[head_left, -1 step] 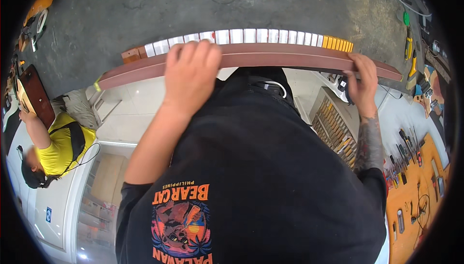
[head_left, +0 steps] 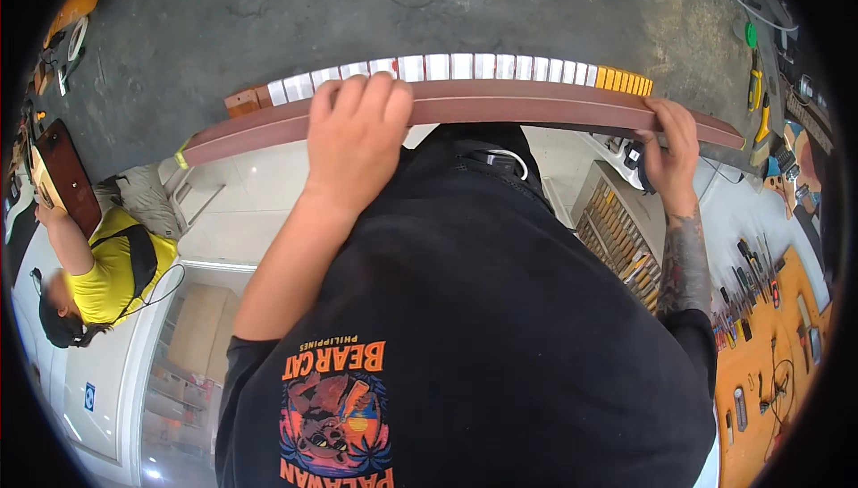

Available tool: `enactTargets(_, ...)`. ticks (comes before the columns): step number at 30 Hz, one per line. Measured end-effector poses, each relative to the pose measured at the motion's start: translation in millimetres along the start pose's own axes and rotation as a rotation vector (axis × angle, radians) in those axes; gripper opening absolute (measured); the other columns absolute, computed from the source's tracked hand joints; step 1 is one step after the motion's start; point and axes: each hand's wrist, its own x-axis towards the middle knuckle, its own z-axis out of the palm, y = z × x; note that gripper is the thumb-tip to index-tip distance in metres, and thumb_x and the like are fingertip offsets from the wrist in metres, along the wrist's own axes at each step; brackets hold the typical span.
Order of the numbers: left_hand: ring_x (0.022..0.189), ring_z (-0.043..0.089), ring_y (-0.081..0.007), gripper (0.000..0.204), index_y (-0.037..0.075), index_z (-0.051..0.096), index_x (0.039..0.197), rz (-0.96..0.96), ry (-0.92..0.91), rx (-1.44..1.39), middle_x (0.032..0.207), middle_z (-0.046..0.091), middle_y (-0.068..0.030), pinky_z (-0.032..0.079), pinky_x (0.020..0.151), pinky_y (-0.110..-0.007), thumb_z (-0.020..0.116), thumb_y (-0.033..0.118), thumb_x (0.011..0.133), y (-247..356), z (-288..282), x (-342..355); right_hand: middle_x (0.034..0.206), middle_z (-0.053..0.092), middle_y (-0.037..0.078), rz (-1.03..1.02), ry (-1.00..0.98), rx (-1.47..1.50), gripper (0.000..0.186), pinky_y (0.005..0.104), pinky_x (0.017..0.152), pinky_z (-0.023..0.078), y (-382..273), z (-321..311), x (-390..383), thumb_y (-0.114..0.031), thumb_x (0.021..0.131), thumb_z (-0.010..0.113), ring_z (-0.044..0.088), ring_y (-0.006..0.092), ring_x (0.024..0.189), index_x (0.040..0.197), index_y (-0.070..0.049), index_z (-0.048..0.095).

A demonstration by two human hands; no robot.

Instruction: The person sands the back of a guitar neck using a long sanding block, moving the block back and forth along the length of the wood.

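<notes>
The person is holding one long reddish-brown strip (head_left: 536, 108) level along the near edge of the grey counter (head_left: 268, 14). The left hand (head_left: 357, 135) grips over it near the middle and the right hand (head_left: 670, 144) is closed on it toward the right end. It looks like a positioning step against the one row of white and yellow tiles (head_left: 465, 68), so the next move seems to call for both hands to keep it even.

A long reddish-brown board (head_left: 536, 111) runs crosswise in front of the person, level and slightly bowed by the lens. Its surface is smooth and matte. A yellow band wraps its left end (head_left: 183, 159).
</notes>
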Motion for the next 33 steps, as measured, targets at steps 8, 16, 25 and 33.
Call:
enactTargets(8, 0.117, 0.058, -0.0359, 0.06, 0.006, 0.061, 0.124, -0.14, -0.063, 0.125, 0.126, 0.064, -0.0125, 0.043, 0.104, -0.049, 0.08, 0.005, 0.067, -177.6, -39.5, -99.7, 0.109, 0.072, 0.009, -0.098, 0.133, 0.229, 0.046, 0.0422, 0.088, 0.05, -165.6, 76.2, 76.7, -0.005, 0.073, 0.077, 0.068, 0.029, 0.103, 0.118, -0.008, 0.069)
enactTargets(16, 0.111, 0.061, -0.0314, 0.049, 0.009, 0.06, 0.114, 0.021, 0.018, -0.049, 0.115, 0.064, -0.0091, 0.045, 0.099, -0.047, 0.082, 0.016, 0.071, -17.4, -6.7, 10.5, 0.119, 0.071, 0.014, -0.009, -0.017, 0.036, 0.049, 0.0458, 0.101, 0.05, -0.4, 0.9, 19.3, -0.001, 0.075, 0.08, 0.065, 0.0351, 0.113, 0.123, -0.004, 0.069)
enactTargets(25, 0.116, 0.06, -0.0351, 0.062, 0.009, 0.061, 0.125, -0.113, -0.085, 0.101, 0.123, 0.066, -0.0112, 0.044, 0.101, -0.05, 0.082, 0.006, 0.067, -164.9, -39.2, -73.7, 0.111, 0.072, 0.009, -0.149, 0.093, 0.184, 0.043, 0.0406, 0.091, 0.051, -134.4, 73.1, 79.3, -0.004, 0.077, 0.075, 0.068, 0.0283, 0.103, 0.119, -0.007, 0.069)
enactTargets(33, 0.111, 0.062, -0.032, 0.053, 0.009, 0.061, 0.119, -0.037, -0.047, 0.014, 0.117, 0.065, -0.0089, 0.046, 0.099, -0.045, 0.08, 0.011, 0.07, -34.7, -11.6, 10.2, 0.117, 0.071, 0.012, -0.033, 0.018, 0.041, 0.045, 0.0449, 0.097, 0.05, -12.2, 8.5, 29.3, 0.001, 0.075, 0.076, 0.067, 0.0325, 0.111, 0.119, -0.005, 0.069)
